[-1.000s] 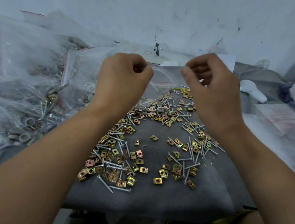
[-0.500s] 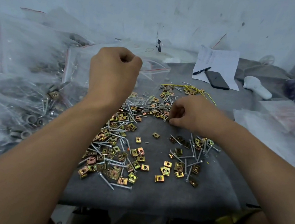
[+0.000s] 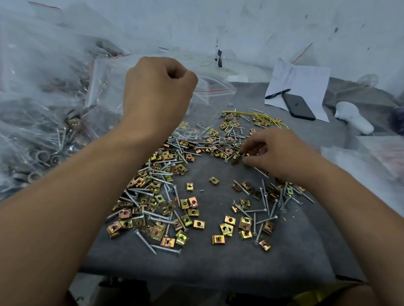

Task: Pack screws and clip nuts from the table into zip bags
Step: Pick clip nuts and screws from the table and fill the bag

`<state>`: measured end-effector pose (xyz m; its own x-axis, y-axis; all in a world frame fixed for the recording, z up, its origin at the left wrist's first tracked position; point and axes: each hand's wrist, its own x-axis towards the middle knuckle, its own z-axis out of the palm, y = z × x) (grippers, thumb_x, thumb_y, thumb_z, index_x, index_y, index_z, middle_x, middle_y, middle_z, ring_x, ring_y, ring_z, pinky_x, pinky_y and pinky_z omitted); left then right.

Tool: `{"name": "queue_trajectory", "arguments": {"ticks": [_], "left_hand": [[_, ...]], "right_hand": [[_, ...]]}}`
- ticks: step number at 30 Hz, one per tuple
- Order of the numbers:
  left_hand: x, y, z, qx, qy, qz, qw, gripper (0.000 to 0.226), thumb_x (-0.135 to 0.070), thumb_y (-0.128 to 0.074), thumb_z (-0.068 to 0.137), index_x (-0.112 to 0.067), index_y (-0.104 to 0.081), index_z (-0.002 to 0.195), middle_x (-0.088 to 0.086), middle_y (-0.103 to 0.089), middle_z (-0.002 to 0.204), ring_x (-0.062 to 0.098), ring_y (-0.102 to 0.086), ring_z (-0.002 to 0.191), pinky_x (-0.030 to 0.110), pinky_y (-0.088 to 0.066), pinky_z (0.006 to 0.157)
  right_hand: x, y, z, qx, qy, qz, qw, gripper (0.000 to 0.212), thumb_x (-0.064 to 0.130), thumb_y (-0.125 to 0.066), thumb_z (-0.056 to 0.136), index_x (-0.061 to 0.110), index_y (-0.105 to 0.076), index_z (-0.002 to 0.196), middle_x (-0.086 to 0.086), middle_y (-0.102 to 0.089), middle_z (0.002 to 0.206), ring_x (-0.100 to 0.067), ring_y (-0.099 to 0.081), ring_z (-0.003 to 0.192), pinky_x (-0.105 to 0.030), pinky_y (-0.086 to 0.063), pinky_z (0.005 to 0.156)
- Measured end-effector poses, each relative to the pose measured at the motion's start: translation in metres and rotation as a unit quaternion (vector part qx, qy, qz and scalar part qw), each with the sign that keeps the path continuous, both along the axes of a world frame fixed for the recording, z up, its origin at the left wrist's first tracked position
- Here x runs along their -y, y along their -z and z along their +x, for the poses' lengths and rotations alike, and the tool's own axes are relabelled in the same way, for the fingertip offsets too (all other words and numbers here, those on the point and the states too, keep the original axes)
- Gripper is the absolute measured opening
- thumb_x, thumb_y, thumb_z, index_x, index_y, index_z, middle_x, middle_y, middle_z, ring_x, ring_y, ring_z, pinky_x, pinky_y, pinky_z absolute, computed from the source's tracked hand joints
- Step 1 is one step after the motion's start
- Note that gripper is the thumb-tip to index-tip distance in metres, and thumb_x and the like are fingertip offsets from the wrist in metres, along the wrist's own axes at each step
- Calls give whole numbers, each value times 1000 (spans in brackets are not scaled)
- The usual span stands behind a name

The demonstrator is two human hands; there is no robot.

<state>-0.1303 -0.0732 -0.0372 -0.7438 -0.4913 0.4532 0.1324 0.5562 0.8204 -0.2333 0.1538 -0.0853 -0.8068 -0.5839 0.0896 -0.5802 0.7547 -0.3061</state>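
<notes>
Right, I see the left hand (image 3: pixel 158 94) raised above the desk (image 3: pixel 220 264), fingers curled into a fist pinching the top of a clear zip bag (image 3: pixel 210 95) that hangs beneath it; right hand (image 3: pixel 276 153) down on the far part of the pile, fingertips (image 3: pixel 245 155) pinching at a clip nut (which one, I can't tell); screws (image 3: pixel 162 220) and clip nuts (image 3: pixel 191 203) lie scattered over the grey desk between both forearms; filled bags (image 3: pixel 36 107) heaped at left; yellow wire (image 3: pixel 259 116) just beyond the pile; paper sheet (image 3: pixel 306 81) at back right with a pen (image 3: pixel 277 93) and a phone (image 3: pixel 298 106) lying on it.
</notes>
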Motion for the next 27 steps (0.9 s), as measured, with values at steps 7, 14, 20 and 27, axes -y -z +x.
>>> {"name": "queue_trajectory", "arguments": {"ticks": [7,14,20,27], "left_hand": [[-1,1,-1,9,-4,-4,1000,23,-21,-62,96,-5,-78,88,15,-75,83,40,-72,83,56,-61,69],[-2,2,-1,12,-4,-6,1000,23,-21,-63,96,-8,-79,86,11,-76,79,36,-73,79,54,-61,67],[-1,2,-2,12,0,-3,1000,23,-21,-63,96,-8,-79,86,11,-76,79,36,-74,79,54,-61,66],[0,2,-2,7,3,-4,1000,23,-20,-62,95,-6,-78,86,12,-75,78,38,-73,79,55,-61,67]], "right_hand": [[3,2,-2,-29,19,3,999,23,38,-81,87,32,-76,109,13,-66,95,1,-55,81,-15,-36,62],[8,1,-2,-45,8,24,999,17,30,-83,86,35,-77,101,14,-59,96,-9,-55,90,-18,-36,64],[8,1,-1,-39,1,16,999,20,27,-83,86,34,-79,103,15,-61,96,-1,-51,80,-19,-35,64],[7,0,-1,-35,-11,30,999,11,33,-74,94,34,-79,104,16,-64,97,-5,-55,86,-25,-40,74]]}}
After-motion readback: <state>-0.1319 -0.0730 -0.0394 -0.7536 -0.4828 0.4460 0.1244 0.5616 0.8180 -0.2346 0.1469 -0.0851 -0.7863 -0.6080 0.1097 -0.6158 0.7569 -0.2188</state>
